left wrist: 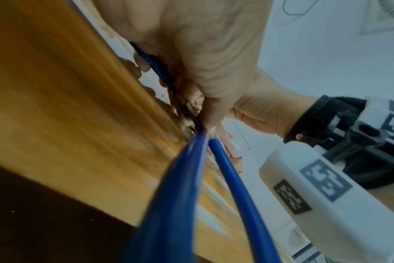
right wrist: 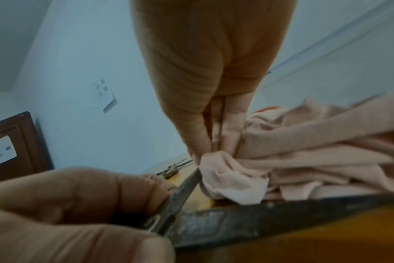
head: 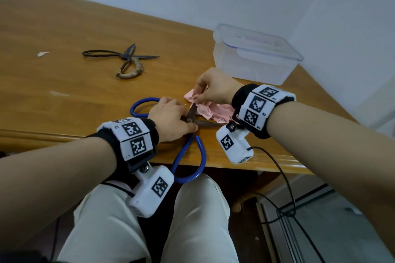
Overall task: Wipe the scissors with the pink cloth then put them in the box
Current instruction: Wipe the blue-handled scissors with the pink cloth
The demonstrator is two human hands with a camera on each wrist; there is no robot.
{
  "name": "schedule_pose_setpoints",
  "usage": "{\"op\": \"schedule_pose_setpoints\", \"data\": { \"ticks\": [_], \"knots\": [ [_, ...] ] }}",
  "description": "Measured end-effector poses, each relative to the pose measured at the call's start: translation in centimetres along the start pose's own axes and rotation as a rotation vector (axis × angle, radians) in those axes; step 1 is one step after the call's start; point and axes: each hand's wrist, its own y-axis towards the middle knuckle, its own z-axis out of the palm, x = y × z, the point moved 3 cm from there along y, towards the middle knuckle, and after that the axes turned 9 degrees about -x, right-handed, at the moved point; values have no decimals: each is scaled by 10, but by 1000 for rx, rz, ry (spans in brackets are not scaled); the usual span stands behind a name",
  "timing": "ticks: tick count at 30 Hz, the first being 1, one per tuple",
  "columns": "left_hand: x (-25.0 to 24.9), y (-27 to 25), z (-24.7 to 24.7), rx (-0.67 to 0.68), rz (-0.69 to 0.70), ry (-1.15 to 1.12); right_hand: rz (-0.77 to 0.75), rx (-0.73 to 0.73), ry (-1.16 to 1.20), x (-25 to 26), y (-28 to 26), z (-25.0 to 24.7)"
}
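Our left hand [head: 171, 118] gripping blue-handled scissors [head: 188, 149] at table's [head: 64, 96] near edge, right hand [head: 213, 88] pinching pink cloth [head: 213, 111] on blade tip, box [head: 256, 57] nr far-right corner.

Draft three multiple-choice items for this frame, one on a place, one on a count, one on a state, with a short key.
1. Where does the clear plastic box stand?
A. On the person's lap
B. On the table, beyond the right hand
C. Under the left hand

2. How many pairs of scissors are in view?
A. One
B. Two
C. Three

3. What state are the blue-handled scissors in?
A. Lying closed inside the box
B. Hanging on the wall
C. Blades spread open, held at the pivot

Key:
1 B: the head view shows the box on the far table corner past the right hand.
2 B: the blue-handled pair lies under the hands, and the dark old scissors lie apart on the table.
3 C: the left hand presses near the pivot while the right hand pinches the pink cloth on one blade.
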Motion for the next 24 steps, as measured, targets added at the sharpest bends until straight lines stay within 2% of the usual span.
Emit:
{"op": "schedule_pose_setpoints", "data": {
  "ticks": [6, 11, 15, 17, 20, 24],
  "knots": [
    [-1, -2, -1, 21, 14, 0, -123, 45, -108, 0, -10, -1],
    [-2, -2, 0, 7, 35, 19, -158, 66, -225, 6, -4, 1],
    [-3, -2, 0, 2, 36, 21, -156, 4, -302, 1, 2, -4],
    [-2, -1, 0, 13, 28, 24, -133, -16, -261, -2, 3, -4],
    [-2, -1, -1, 18, 17, 9, -120, 65, -138, -1, -4, -1],
    [-3, -1, 0, 11, 39, 27, -149, 87, -201, 2, -4, 2]
  ]
}}
